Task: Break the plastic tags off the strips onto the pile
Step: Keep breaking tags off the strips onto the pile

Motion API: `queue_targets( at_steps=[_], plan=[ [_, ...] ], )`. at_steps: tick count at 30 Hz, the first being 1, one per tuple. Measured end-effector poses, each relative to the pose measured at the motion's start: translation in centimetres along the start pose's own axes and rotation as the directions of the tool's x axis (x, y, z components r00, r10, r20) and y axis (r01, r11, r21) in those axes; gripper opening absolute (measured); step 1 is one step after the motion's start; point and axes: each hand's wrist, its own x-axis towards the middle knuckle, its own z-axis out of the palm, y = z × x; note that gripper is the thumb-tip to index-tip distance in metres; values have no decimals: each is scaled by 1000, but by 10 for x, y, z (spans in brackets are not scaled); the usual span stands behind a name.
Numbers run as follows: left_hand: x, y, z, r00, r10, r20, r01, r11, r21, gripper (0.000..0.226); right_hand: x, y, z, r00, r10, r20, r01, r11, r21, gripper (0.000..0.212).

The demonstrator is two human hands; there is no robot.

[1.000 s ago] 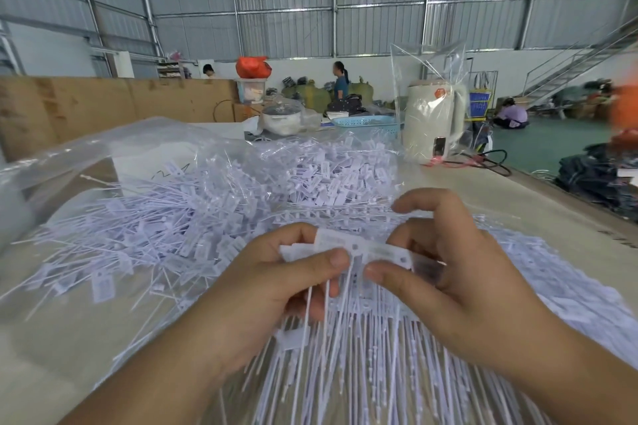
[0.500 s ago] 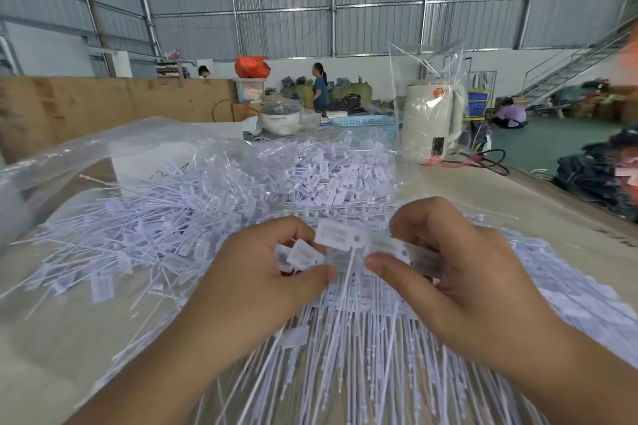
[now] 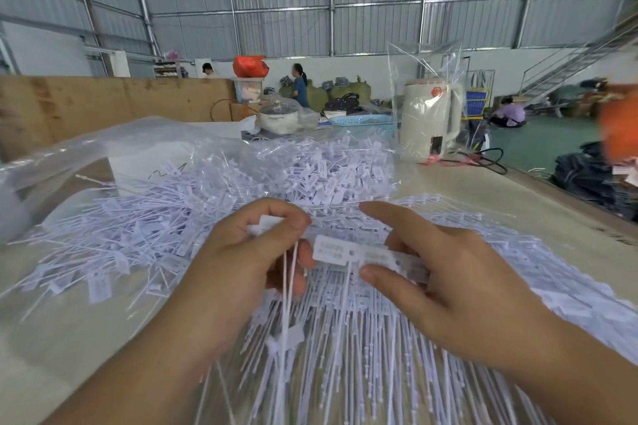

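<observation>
Two bare hands work a strip of white plastic tags above a large loose pile of the same tags on a table.

Head view: the left hand (image 3: pixel 255 252) has its fingers curled round a few freed tags (image 3: pixel 267 225), whose thin white tails hang down through its grip. The right hand (image 3: pixel 431 269) pinches the strip (image 3: pixel 366 256) between thumb and fingers, its forefinger stretched out above, and one flat label end juts toward the left hand. The hands sit close together, just above the pile (image 3: pixel 214 214), which spreads over clear plastic sheeting on the table (image 3: pixel 483 197). The tags look very light, thin and springy (the tails slender enough to bend or tangle), so the flat label heads seem the surest place to grip, close to the joint being snapped. A cream kettle (image 3: pixel 429 121) stands further back on the right.
</observation>
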Motion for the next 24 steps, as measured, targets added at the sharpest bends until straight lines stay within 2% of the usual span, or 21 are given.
queue_targets(
  at_steps=[4,7,10,14,16,19,22,24],
  plan=[
    [-2,-6,4,994,-32,105,25,997,70,25,1,1,2,999,-35,-41,37,998,41,34],
    [-7,-8,9,979,-28,203,0,991,137,23,2,0,1,998,-61,-17,62,997,53,20],
    [-8,-9,13,980,-23,196,-8,987,158,20,4,-2,1,997,-50,66,45,996,80,19],
    [-8,-13,19,983,-51,178,26,989,143,13,4,3,3,964,34,264,-78,985,157,24],
    [-9,-15,22,985,-52,162,29,989,146,13,4,3,3,953,66,297,-117,981,157,28],
    [-8,-15,27,992,-7,124,-10,991,132,15,3,1,6,976,104,192,-121,989,83,33],
    [-8,-15,32,997,45,58,-45,999,-2,28,3,-9,10,992,125,18,-125,992,-8,30],
    [-11,-15,37,998,44,44,-39,993,-108,26,1,-16,16,989,131,-73,-132,991,-1,27]
  ],
)
